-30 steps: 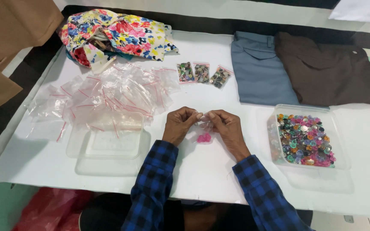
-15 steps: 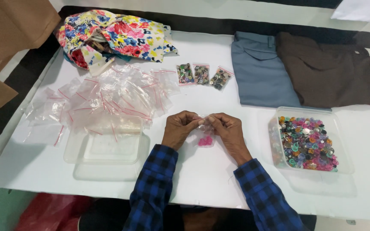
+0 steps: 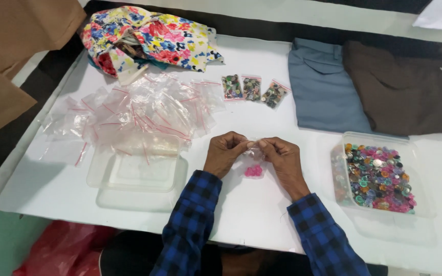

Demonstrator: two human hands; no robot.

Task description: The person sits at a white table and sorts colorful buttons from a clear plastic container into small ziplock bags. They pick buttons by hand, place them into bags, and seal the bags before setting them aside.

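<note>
My left hand [image 3: 225, 152] and my right hand [image 3: 281, 156] meet over the white table [image 3: 262, 214], both pinching the top edge of a small clear zip bag [image 3: 254, 162]. Several pink buttons sit in the bottom of that bag. Both sleeves are blue and black check. A clear plastic box of mixed coloured buttons [image 3: 377, 176] stands to the right of my right hand. To the left of my left hand lies a heap of empty clear zip bags with red strips [image 3: 139, 112], partly spilling over an empty clear tray [image 3: 136, 174].
Three small filled bags of buttons [image 3: 252, 89] lie in a row at the back. A floral cloth bundle [image 3: 149, 38] is at the back left. Folded blue-grey fabric [image 3: 323, 87] and brown fabric [image 3: 405, 89] lie at the back right. A red bag [image 3: 62, 248] sits below the table edge.
Both hands stay together on the small bag with only slight finger movement. The view has shifted a little.
</note>
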